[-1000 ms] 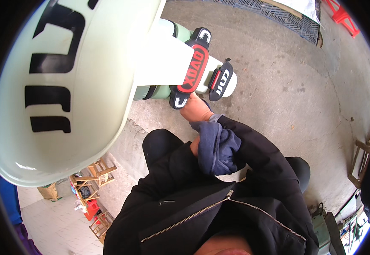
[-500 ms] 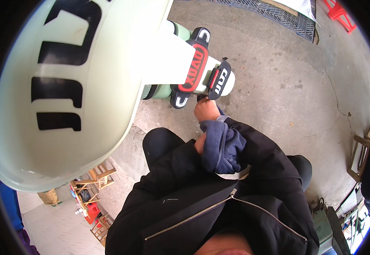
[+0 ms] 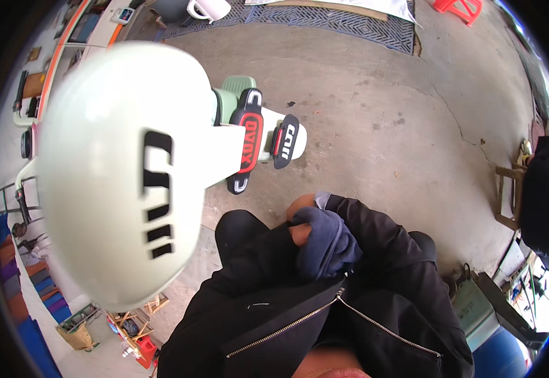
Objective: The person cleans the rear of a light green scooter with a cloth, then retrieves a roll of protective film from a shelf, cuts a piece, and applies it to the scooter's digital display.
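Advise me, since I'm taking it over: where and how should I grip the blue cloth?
Probably pinch the middle folds of the blue cloth from above: they bunch in uncovered ridges, while the left hand is at its left edge.

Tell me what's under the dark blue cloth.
At the left edge of the dark blue cloth, part of the left hand shows; whatever else lies underneath is covered.

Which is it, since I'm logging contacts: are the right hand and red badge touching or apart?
Apart: the head view shows concrete floor between the right hand and the red badge.
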Motion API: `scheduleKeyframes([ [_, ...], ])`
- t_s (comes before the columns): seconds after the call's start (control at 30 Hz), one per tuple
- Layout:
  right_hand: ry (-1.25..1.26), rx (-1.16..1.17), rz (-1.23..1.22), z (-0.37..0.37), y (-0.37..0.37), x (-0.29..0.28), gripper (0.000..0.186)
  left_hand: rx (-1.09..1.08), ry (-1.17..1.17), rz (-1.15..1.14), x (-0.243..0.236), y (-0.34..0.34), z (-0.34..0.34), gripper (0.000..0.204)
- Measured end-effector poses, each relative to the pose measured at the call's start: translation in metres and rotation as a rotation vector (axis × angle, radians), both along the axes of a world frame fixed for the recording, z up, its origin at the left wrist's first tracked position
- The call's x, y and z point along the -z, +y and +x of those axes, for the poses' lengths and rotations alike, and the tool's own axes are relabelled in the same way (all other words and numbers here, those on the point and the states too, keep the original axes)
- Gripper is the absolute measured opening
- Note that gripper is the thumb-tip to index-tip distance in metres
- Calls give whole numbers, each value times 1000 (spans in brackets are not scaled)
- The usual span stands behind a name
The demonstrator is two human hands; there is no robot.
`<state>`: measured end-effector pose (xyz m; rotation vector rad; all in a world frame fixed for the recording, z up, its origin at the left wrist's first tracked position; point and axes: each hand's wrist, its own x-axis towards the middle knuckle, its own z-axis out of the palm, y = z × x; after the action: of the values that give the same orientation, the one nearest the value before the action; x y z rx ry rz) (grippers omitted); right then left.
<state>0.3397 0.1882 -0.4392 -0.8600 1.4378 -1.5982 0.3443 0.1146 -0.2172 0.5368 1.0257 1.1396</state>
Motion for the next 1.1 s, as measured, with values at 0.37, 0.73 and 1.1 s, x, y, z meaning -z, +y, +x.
scheduleKeyframes([
  [0.37, -793, 329, 247, 125, 83, -157, 32, -169, 5, -136, -149, -15, 84, 48],
  [0.73, -616, 884, 798, 248, 79, -349, 39, -223, -77, -162, -319, -95, 135, 49],
  [1.1, -1028, 697, 228, 362, -29, -387, 81, -368, -141, -155, -390, -170, 292, 50],
])
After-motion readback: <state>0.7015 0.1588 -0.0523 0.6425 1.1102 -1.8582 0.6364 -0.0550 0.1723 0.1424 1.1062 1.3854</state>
